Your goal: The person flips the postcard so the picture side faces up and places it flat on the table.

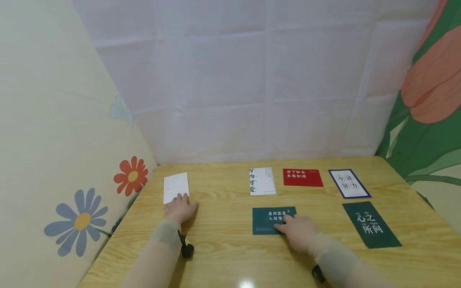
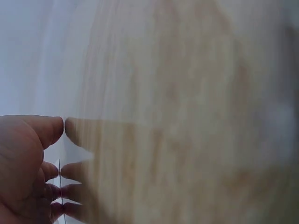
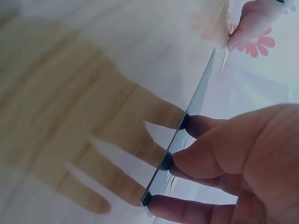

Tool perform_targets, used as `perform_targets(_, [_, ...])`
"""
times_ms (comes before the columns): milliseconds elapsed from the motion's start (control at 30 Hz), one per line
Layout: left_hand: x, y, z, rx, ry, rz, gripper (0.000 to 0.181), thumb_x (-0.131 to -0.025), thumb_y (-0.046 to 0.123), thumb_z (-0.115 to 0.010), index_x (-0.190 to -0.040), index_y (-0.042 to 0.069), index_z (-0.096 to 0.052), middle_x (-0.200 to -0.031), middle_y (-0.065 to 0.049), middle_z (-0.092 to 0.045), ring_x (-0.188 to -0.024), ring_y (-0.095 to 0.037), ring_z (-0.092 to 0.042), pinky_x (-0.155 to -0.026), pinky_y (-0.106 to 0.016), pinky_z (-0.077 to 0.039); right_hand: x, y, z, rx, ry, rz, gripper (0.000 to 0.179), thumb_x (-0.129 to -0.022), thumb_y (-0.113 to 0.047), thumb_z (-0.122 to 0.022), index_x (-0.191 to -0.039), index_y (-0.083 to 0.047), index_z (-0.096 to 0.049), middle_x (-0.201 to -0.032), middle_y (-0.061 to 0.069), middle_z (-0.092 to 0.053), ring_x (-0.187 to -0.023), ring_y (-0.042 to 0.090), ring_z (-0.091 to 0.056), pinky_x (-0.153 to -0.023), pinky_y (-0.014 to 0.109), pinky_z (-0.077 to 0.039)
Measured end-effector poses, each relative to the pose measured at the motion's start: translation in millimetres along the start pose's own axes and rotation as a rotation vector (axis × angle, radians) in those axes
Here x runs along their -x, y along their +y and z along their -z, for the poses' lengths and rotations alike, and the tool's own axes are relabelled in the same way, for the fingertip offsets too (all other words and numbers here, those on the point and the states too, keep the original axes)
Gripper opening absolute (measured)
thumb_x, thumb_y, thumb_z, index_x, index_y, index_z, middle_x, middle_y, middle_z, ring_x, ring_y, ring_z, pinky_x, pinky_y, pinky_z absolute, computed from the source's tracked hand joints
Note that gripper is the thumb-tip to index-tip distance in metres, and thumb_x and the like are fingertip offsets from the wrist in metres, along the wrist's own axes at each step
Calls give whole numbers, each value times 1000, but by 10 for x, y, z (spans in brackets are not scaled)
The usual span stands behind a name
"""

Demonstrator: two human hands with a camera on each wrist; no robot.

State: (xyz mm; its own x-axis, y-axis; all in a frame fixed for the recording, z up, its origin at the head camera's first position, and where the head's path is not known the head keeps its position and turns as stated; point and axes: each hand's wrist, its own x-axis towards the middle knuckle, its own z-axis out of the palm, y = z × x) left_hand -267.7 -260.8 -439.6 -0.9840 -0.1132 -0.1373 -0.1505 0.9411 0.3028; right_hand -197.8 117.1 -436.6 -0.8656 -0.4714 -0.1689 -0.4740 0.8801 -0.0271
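At the left of the table, my left hand (image 1: 180, 209) rests its fingertips on the near edge of a blank white card (image 1: 175, 187). In the left wrist view the thumb (image 2: 49, 130) touches the tabletop beside that card. Near the middle, my right hand (image 1: 299, 232) presses its fingertips onto the right part of a teal card (image 1: 264, 221) with white characters, hiding some of them. The right wrist view shows those fingers (image 3: 198, 161) meeting the face of the card (image 3: 198, 100), which lies flat on the table.
Behind lie a white card with black characters (image 1: 263, 182), a red card (image 1: 302, 178) and a blue-bordered white card (image 1: 349, 184). A dark green card (image 1: 371, 225) lies right of my right hand. The wooden table (image 1: 223, 252) meets a white cloth backdrop (image 1: 223, 120).
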Motion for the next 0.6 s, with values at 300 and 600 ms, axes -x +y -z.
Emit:
perform_targets(300, [93, 21, 1, -67, -31, -44, 69, -97, 43, -44, -147, -4, -31, -151, -30, -23, -137, -49, -22, -104, -69, -14, 18, 260, 4, -66, 7, -62, 44, -92, -4, -57, -131, -23, -61, -132, 15, -53, -115, 40, -52, -93, 59, -43])
perform_targets(600, [290, 50, -22, -113, -89, -117, 70, -98, 44, -46, -147, -3, -32, -151, -29, -25, -137, -48, -23, -104, -70, -13, 46, 544, 1, -110, 15, -146, 53, -86, 3, -61, -134, -20, -59, -136, 18, -50, -121, 46, -47, -95, 64, -38])
